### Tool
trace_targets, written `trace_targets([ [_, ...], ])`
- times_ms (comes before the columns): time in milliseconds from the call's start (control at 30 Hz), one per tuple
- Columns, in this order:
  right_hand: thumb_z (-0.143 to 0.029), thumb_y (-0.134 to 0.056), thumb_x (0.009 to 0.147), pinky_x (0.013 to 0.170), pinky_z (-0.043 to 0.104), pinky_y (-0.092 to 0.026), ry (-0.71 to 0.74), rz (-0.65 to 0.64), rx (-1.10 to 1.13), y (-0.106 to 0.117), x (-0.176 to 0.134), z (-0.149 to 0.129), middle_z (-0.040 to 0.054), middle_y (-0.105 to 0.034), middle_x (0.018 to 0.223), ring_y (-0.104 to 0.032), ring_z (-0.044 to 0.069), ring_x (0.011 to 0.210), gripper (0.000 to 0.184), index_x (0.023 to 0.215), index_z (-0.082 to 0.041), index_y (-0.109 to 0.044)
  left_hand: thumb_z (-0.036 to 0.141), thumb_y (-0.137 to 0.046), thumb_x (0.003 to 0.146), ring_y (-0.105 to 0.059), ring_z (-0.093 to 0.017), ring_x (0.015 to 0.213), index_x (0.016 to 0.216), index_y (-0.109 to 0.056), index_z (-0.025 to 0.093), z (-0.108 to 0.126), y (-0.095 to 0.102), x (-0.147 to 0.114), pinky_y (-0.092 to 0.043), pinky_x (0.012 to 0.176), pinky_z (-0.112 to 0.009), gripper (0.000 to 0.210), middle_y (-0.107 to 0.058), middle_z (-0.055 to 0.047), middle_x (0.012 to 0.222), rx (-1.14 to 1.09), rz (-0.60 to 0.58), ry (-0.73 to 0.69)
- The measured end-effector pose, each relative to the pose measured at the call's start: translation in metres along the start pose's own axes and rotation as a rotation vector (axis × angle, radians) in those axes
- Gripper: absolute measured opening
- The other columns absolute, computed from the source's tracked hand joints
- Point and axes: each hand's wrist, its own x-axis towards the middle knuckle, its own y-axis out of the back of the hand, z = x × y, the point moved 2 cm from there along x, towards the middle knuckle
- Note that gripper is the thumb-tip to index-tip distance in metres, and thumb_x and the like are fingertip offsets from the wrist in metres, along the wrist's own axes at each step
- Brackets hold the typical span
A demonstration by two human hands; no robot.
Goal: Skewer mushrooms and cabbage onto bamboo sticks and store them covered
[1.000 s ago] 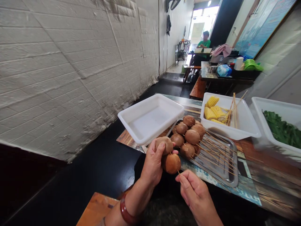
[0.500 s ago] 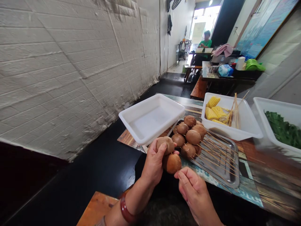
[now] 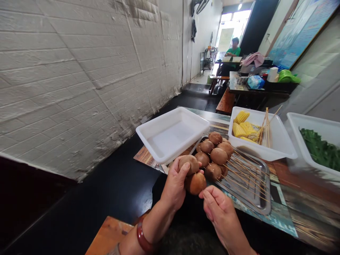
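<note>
The left hand (image 3: 174, 187) is curled round the upper mushroom (image 3: 189, 165), its thumb laid across the brown cap and its fingertips showing at the far side. The lower mushroom (image 3: 196, 183), more orange, sits right below it. The right hand (image 3: 219, 210) has thumb and forefinger pinched together at the bottom edge of the lower mushroom, on a stick that the fingers hide too well to show clearly. Both mushrooms are held up in front of the near edge of the worktop (image 3: 313, 205), near a pile of mushrooms (image 3: 218, 156) on a metal tray (image 3: 266, 203). That pile is threaded on skewers (image 3: 245, 175), whose bare ends fan out over the tray to the right. A white tub (image 3: 166, 156) stands behind the left hand. Beyond the tray, a second tub (image 3: 276, 150) holds corn (image 3: 247, 129) and upright sticks (image 3: 265, 125), and a third tub (image 3: 313, 117) at the right holds greens (image 3: 321, 148). A red-brown bangle (image 3: 143, 238) circles the left forearm. Farther back, another worktop (image 3: 235, 83) carries a pink cloth (image 3: 253, 59), a blue pack (image 3: 255, 82) and green dishes (image 3: 285, 76); behind it sits a person in green (image 3: 233, 52).
</note>
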Motion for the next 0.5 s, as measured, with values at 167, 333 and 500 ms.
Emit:
trace_targets([
  [167,-0.07,-0.056,0.083,0.039,0.02,-0.017,-0.118,-0.124,-0.032,0.005,-0.008,0.0,-0.0087,-0.04,0.046,-0.026,0.006,0.039,0.053,0.083,-0.017,-0.059,0.037,-0.071,0.081,-0.072,-0.023,0.077,0.105,-0.058,0.017,0.005,0.0,0.001,-0.055,0.067,-0.031,0.034,-0.074,-0.009,0.095,0.005,0.003,-0.035],
  [333,-0.071,-0.048,0.087,0.043,0.021,-0.02,-0.06,-0.09,-0.142,0.008,-0.023,0.001,-0.0093,-0.035,0.043,-0.025,0.006,0.04,0.057,0.08,-0.016,-0.06,0.037,-0.069,0.083,-0.072,-0.023,0.076,0.113,-0.055,0.018,0.002,-0.001,0.0,-0.055,0.07,-0.032,0.039,-0.074,-0.01,0.092,-0.027,-0.036,-0.011],
  [500,-0.068,-0.046,0.091,0.044,0.022,-0.02,-0.001,-0.041,-0.142,0.005,-0.025,0.004,-0.0092,-0.034,0.044,-0.028,0.007,0.04,0.054,0.077,-0.017,-0.057,0.039,-0.066,0.086,-0.071,-0.02,0.074,0.106,-0.058,0.015,-0.002,-0.003,-0.002,-0.054,0.07,-0.03,0.033,-0.074,-0.011,0.09,-0.025,-0.025,-0.008],
])
